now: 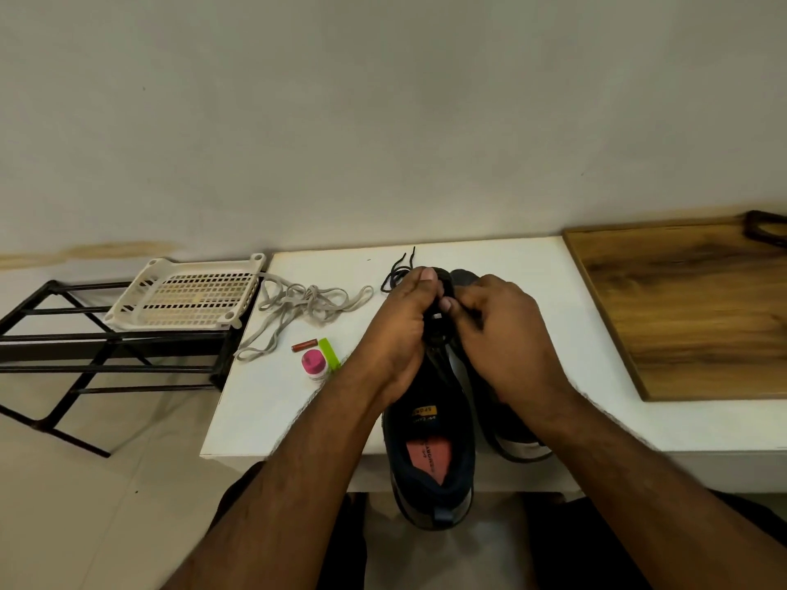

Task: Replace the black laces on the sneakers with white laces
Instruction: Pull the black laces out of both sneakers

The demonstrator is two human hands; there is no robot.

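A dark sneaker (430, 453) lies on the white table (272, 402), heel toward me and hanging over the front edge. A second dark sneaker (506, 427) lies beside it on the right, mostly hidden by my right forearm. My left hand (400, 330) and my right hand (498, 334) meet over the near sneaker's lace area, fingers curled and pinching something there; what they pinch is hidden. A loose black lace (398, 272) lies just beyond my hands. The white laces (304, 306) lie tangled on the table to the left.
A pink-capped small bottle (314, 364), a red battery (304, 345) and a green strip (330, 353) lie left of my left hand. A white perforated tray (187, 293) rests on a black metal rack (85, 347) at the left. A wooden board (690, 308) lies to the right.
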